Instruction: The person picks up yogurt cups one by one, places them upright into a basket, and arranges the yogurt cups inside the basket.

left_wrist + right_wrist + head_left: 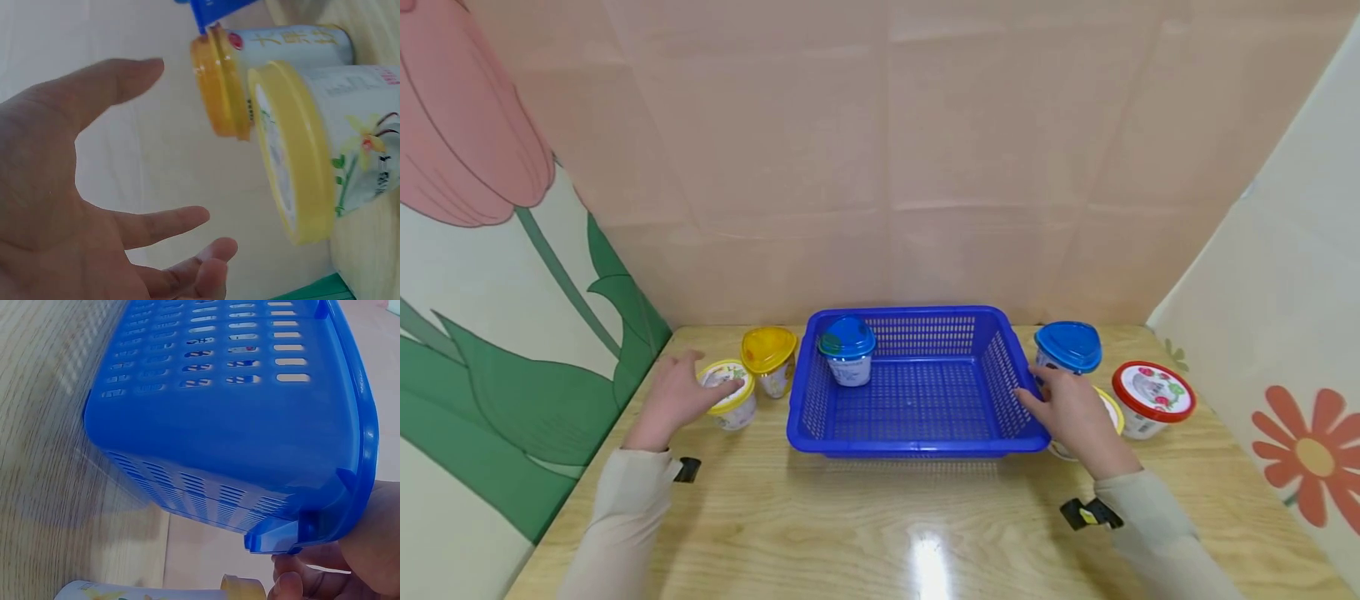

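My left hand (679, 398) is spread beside a white tub with a flat yellow lid (727, 393). In the left wrist view its thumb and fingers (165, 228) are apart with nothing between them, facing the lid. Behind that tub stands a container with an orange-yellow domed lid (770, 360). My right hand (1078, 412) grips the right rim of a blue plastic basket (917, 447), thumb reaching over the edge. In the right wrist view some fingers (289, 586) curl by the basket's rim lip. A blue-lidded tub (850, 369) stands upright inside at the left.
Right of the basket are a blue-lidded tub (1067, 345), a red-lidded tub (1152, 398) and a yellow-rimmed tub (1111, 408) partly hidden by my right hand. The wooden table (820, 525) meets a pinkish back wall (880, 167), with patterned panels on both sides.
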Tool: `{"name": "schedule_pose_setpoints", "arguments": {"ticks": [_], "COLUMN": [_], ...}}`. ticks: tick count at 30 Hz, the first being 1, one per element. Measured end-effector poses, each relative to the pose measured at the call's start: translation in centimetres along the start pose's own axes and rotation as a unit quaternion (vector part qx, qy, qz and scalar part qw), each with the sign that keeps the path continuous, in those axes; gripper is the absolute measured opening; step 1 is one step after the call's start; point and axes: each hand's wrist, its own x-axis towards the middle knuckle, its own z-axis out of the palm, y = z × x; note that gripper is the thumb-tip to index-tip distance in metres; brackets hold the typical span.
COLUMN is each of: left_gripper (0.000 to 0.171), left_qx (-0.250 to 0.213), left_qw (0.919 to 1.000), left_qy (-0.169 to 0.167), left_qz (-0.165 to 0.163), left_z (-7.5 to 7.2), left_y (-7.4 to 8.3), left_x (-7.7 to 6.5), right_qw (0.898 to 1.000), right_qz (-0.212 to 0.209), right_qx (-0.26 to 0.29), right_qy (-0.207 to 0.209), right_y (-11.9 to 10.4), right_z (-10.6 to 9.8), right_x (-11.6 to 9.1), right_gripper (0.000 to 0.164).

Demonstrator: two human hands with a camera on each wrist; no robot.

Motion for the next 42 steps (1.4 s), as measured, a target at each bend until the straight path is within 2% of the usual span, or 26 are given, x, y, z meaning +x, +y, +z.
{"name": "schedule_pose_setpoints", "arguments": {"ticks": [7, 15, 25, 34, 42], "left_gripper": [0.108, 0.107, 0.104, 0.106, 0.103], "left_qx": [0.003, 0.011, 0.019, 0.031, 0.035], "left_qw": [0.9992, 0.9988, 0.9993, 0.9990, 0.9991], "left_qy": [-0.029, -0.043, -0.029, -0.020, -0.010], "left_qz": [-0.027, -0.023, -0.011, -0.024, -0.021], "left_z": [0.7, 1.5, 1.9, 2.6, 2.9], "left_y": [-0.4, -0.7, -1.5, -2.3, -2.5], "left_x": [0.2, 0.3, 0.5, 0.8, 1.1], "right_qw": [1.000, 1.000, 1.000, 1.000, 1.000], "right_qz": [0.007, 0.008, 0.013, 0.013, 0.016], "right_qx": [0.000, 0.004, 0.003, 0.003, 0.002], "right_qy": [-0.002, -0.005, -0.007, -0.005, -0.005], "right_y": [-0.1, -0.3, -0.5, -0.5, -0.4], "right_z": [0.0, 0.0, -0.1, 0.0, 0.1], "right_x": [0.0, -0.1, -0.1, -0.1, -0.1], "right_gripper": [0.057, 0.057, 0.057, 0.057, 0.057]}}
